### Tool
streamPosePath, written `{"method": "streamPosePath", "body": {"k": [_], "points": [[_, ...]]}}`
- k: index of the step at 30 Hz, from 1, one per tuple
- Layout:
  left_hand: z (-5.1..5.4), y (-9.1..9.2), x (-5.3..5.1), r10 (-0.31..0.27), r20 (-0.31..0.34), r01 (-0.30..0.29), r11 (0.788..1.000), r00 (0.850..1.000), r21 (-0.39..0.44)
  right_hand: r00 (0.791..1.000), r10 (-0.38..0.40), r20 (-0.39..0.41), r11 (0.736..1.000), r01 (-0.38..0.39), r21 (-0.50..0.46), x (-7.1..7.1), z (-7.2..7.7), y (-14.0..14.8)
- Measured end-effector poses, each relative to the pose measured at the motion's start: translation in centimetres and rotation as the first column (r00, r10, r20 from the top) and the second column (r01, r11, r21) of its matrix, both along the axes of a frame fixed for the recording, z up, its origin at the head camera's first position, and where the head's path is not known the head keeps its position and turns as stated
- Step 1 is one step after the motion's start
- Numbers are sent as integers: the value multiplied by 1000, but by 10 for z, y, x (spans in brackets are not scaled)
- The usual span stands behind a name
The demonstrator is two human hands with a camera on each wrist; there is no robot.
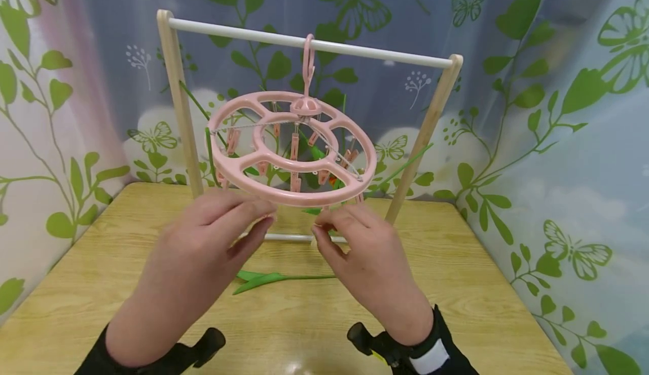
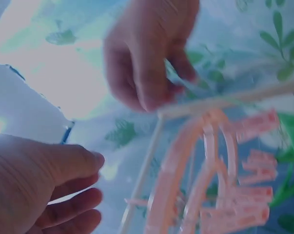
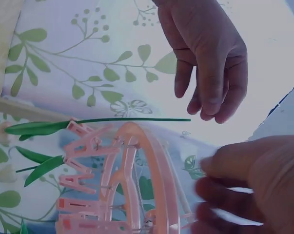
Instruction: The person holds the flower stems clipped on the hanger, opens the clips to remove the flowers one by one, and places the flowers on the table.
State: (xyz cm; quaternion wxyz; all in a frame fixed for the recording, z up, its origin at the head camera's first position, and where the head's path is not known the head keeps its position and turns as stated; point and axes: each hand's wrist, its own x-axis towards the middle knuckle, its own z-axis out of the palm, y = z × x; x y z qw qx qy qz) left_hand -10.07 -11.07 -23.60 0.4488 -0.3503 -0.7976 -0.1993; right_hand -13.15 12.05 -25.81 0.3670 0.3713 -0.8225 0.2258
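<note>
A round pink hanger [image 1: 299,197] with pink clips [image 1: 294,147] hangs by its hook from a white bar. My left hand [image 1: 198,251] is in front of the ring's near left edge, thumb and fingers loosely bent. Just below the near right edge is my right hand [image 1: 367,251], its fingertips close to the thumb. Neither hand shows anything held; in the left wrist view a gap separates the left thumb from the fingers. The right wrist view shows a long green stem [image 3: 137,119] at a clip [image 3: 83,127], with green leaves [image 3: 44,165] below it.
The bar [image 1: 243,31] joins two wooden posts [image 1: 179,105] of a rack standing on the wooden table [image 1: 263,330]. A green-leaved stem [image 1: 274,278] lies on the table below the hands. A leaf-patterned curtain [image 1: 558,138] surrounds the back and sides.
</note>
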Motion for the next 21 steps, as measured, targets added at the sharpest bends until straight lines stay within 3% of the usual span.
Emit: {"method": "streamPosePath", "body": {"k": [3, 9, 16, 21], "points": [[4, -1, -5, 46, -54, -45, 999, 997, 15, 993, -1, -114, 998, -6, -55, -3, 1, -1], [-3, -4, -22, 68, -42, -69, 998, 997, -4, 968, -40, -247, 994, 14, -106, -8, -1, -4], [-15, -4, -41, 94, -67, -94, 996, 993, 0, 963, -61, -262, 993, 33, -109, -13, -2, -6], [-19, 2, -44, 76, -99, -76, 997, 992, 10, 960, -84, -267, 995, 66, -78, -17, -5, -6]]}}
